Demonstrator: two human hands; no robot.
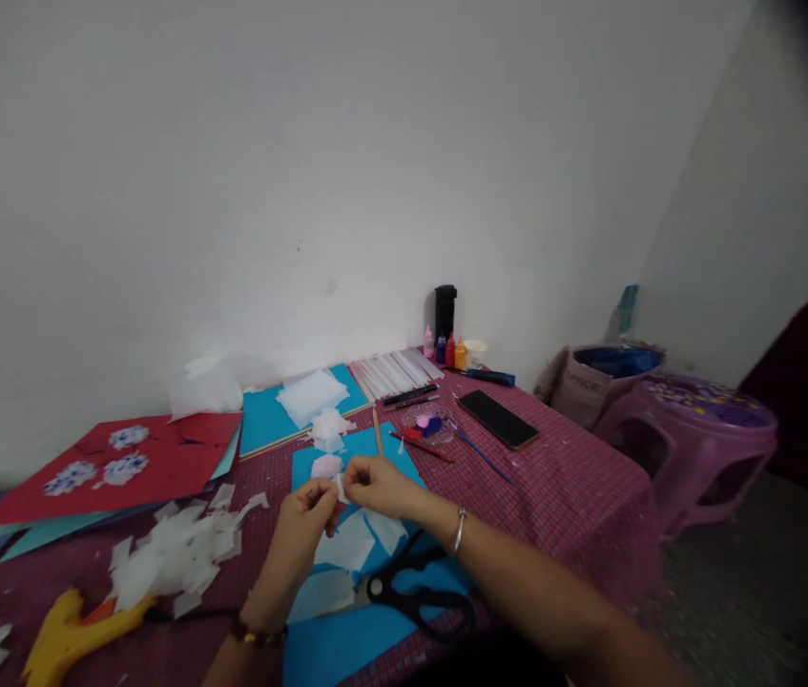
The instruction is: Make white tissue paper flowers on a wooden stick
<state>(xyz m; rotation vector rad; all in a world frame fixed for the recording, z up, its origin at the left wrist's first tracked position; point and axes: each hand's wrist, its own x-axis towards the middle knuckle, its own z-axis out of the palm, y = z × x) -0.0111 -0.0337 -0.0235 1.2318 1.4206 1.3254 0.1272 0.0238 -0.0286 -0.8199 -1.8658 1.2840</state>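
Between my fingertips is a small white piece of paper (341, 488). My left hand (307, 520) pinches one side of it and my right hand (379, 485) pinches the other, above a blue sheet (346, 649). Just beyond the fingers lies a pale pink crumpled paper puff (326, 466), with a white crumpled one (330, 426) behind it. Below my hands are cut white paper pieces (346, 542) and black-handled scissors (418, 592), partly under my right forearm. A wooden stick or pencil (377, 431) stands out past my right hand.
On the left are a heap of white paper scraps (181, 553), a yellow glue gun (74, 634) and a red sheet with paper flowers (181, 458). To the right lie a phone (497, 418), paint blobs (424, 426), brushes and paint bottles (450, 351). A pink stool (696, 439) stands beyond the table.
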